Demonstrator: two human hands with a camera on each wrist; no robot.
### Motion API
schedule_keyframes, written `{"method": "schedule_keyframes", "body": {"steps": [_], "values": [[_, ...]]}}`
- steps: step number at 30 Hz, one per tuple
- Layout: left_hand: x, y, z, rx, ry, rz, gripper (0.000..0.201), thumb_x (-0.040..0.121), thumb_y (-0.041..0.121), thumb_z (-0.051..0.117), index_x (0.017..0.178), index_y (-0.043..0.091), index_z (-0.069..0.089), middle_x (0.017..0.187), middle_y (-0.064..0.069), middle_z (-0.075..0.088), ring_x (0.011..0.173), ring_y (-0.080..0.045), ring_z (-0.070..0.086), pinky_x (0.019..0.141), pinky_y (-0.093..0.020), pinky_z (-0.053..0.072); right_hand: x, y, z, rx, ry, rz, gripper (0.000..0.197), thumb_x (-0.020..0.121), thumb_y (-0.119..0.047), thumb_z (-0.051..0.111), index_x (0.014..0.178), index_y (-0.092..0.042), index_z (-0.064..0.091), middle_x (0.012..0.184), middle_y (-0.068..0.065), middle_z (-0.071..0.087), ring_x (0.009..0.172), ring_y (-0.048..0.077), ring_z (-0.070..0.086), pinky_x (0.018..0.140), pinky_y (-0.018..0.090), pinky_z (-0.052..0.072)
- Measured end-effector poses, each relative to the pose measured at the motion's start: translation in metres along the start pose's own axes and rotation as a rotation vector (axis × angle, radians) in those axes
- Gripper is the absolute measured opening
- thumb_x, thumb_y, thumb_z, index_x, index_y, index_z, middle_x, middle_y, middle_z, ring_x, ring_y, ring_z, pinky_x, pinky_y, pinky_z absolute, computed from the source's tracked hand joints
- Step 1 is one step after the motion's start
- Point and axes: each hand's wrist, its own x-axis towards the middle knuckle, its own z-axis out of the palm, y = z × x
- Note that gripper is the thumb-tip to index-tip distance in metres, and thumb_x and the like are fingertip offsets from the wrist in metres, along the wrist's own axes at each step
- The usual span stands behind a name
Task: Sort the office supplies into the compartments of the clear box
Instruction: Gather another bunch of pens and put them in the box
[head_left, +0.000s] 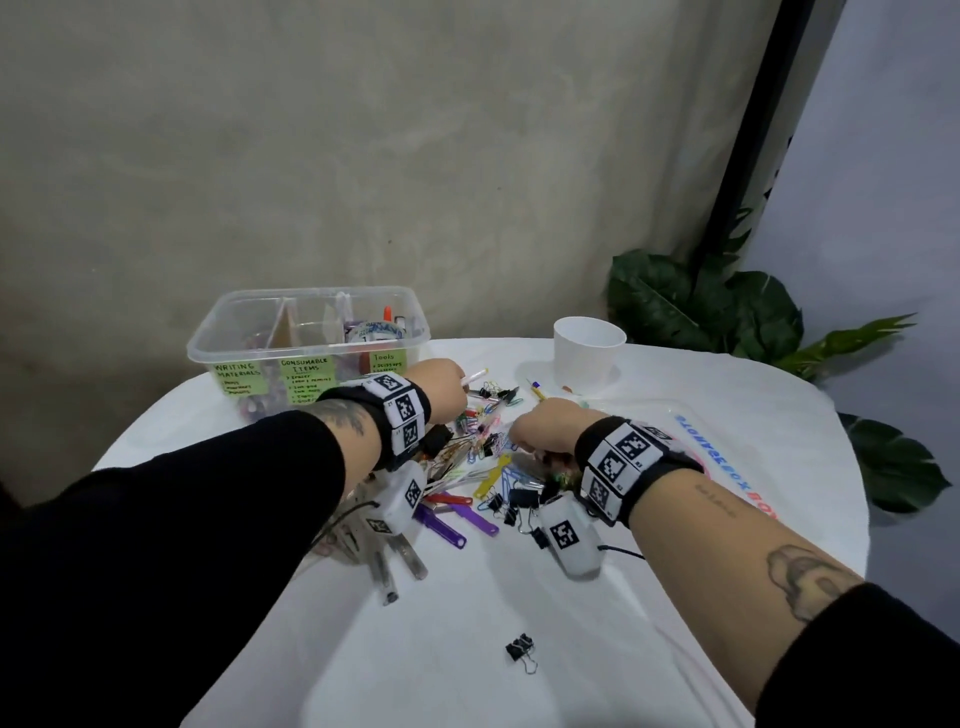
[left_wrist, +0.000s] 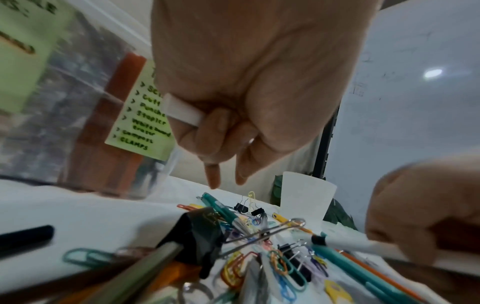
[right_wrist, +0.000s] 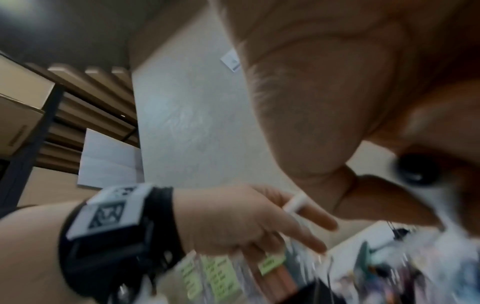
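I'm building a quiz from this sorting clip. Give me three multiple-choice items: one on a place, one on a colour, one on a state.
1. Where does the white cup stand?
A. inside the clear box
B. on the table, right of the clear box
C. in the right hand

2. What colour are the labels on the clear box?
A. light green
B. red
C. blue

3. What is the left hand doing?
A. lying flat and open on the table
B. holding a white pen-like stick
C. lifting the cup

Answers: 1 B, the head view shows the cup on the white table, apart from the box. 2 A, the labels on its front wall are light green. 3 B, the left wrist view shows the fingers curled round the white stick.
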Motion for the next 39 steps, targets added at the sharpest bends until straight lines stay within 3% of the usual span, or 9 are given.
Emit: {"method": "schedule_keyframes", "body": {"steps": [7, 14, 17, 19, 24, 28, 31, 35, 39], "values": [[0.020, 0.013, 0.013, 0.214, -0.072, -0.050, 0.026, 0.095, 0.019, 0.052, 0.111, 0.005, 0.067, 0.104, -0.010, 0.065, 0.096, -0.024, 0.063, 0.073, -0.027, 0.043, 0.014, 0.021, -0.038, 0.433, -0.182, 0.086, 0.023, 0.077, 0.002, 0.034, 0.094, -0.007, 0.047, 0.055, 0.013, 0.055, 0.036, 0.018, 0.046, 0.040, 0.017, 0.037], [0.026, 0.013, 0.008, 0.262, -0.059, -0.083, 0.019, 0.094, 0.014, 0.052, 0.101, 0.006, 0.067, 0.095, -0.010, 0.061, 0.093, -0.023, 0.064, 0.081, -0.029, 0.051, 0.042, 0.032, -0.066, 0.592, 0.002, 0.077, 0.020, 0.096, 0.001, 0.026, 0.099, 0.005, 0.045, 0.080, 0.029, 0.069, 0.060, 0.032, 0.070, 0.052, 0.032, 0.057], [0.029, 0.015, 0.009, 0.195, -0.044, -0.123, 0.021, 0.093, 0.015, 0.047, 0.103, -0.001, 0.057, 0.089, -0.008, 0.056, 0.078, -0.024, 0.055, 0.066, -0.029, 0.046, 0.056, 0.029, -0.065, 0.395, 0.123, 0.047, 0.019, 0.093, 0.001, 0.036, 0.081, 0.002, 0.051, 0.073, 0.017, 0.058, 0.054, 0.023, 0.049, 0.051, 0.028, 0.042], [0.031, 0.019, 0.008, 0.155, -0.025, -0.090, 0.019, 0.091, 0.015, 0.044, 0.078, 0.005, 0.052, 0.085, -0.010, 0.058, 0.072, -0.025, 0.054, 0.062, -0.029, 0.043, 0.061, 0.025, -0.064, 0.167, 0.151, 0.045, 0.013, 0.089, -0.008, 0.048, 0.080, -0.002, 0.055, 0.069, 0.012, 0.057, 0.055, 0.023, 0.047, 0.056, 0.028, 0.040], [0.041, 0.032, 0.013, -0.016, 0.012, -0.096, 0.029, 0.088, 0.037, 0.055, 0.071, 0.013, 0.055, 0.071, -0.004, 0.058, 0.064, -0.021, 0.055, 0.055, -0.026, 0.040, 0.056, 0.011, -0.060, -0.127, 0.132, 0.057, 0.029, 0.086, -0.023, 0.057, 0.110, -0.008, 0.058, 0.101, 0.012, 0.063, 0.100, 0.029, 0.062, 0.091, 0.035, 0.051], [0.044, 0.044, 0.021, 0.022, -0.042, -0.059, 0.034, 0.084, 0.042, 0.066, 0.068, 0.014, 0.055, 0.066, -0.001, 0.055, 0.066, -0.021, 0.055, 0.058, -0.026, 0.042, 0.062, 0.007, -0.048, -0.386, 0.084, 0.005, 0.025, 0.101, -0.015, 0.045, 0.123, -0.011, 0.055, 0.132, 0.016, 0.059, 0.106, 0.029, 0.056, 0.095, 0.036, 0.045], [0.042, 0.049, 0.025, 0.136, -0.135, -0.042, 0.025, 0.087, 0.033, 0.065, 0.085, 0.008, 0.067, 0.069, -0.002, 0.055, 0.068, -0.022, 0.055, 0.060, -0.028, 0.043, 0.070, 0.010, -0.037, -0.504, 0.105, 0.033, 0.035, 0.100, -0.019, 0.050, 0.131, -0.005, 0.055, 0.135, 0.015, 0.057, 0.124, 0.033, 0.053, 0.107, 0.044, 0.041], [0.038, 0.049, 0.025, 0.183, -0.186, -0.054, 0.024, 0.092, 0.024, 0.058, 0.073, 0.010, 0.053, 0.065, -0.001, 0.046, 0.066, -0.021, 0.050, 0.054, -0.025, 0.038, 0.066, 0.013, -0.039, -0.481, 0.078, -0.008, 0.033, 0.100, -0.025, 0.047, 0.119, -0.003, 0.062, 0.121, 0.015, 0.064, 0.108, 0.030, 0.059, 0.096, 0.037, 0.045], [0.032, 0.050, 0.022, 0.075, -0.188, -0.080, 0.031, 0.097, 0.032, 0.047, 0.077, 0.008, 0.051, 0.069, -0.003, 0.047, 0.077, -0.024, 0.051, 0.066, -0.029, 0.039, 0.058, 0.018, -0.041, -0.252, 0.016, 0.005, 0.032, 0.099, -0.022, 0.045, 0.070, -0.010, 0.052, 0.085, 0.011, 0.056, 0.085, 0.026, 0.053, 0.071, 0.028, 0.041]]}}
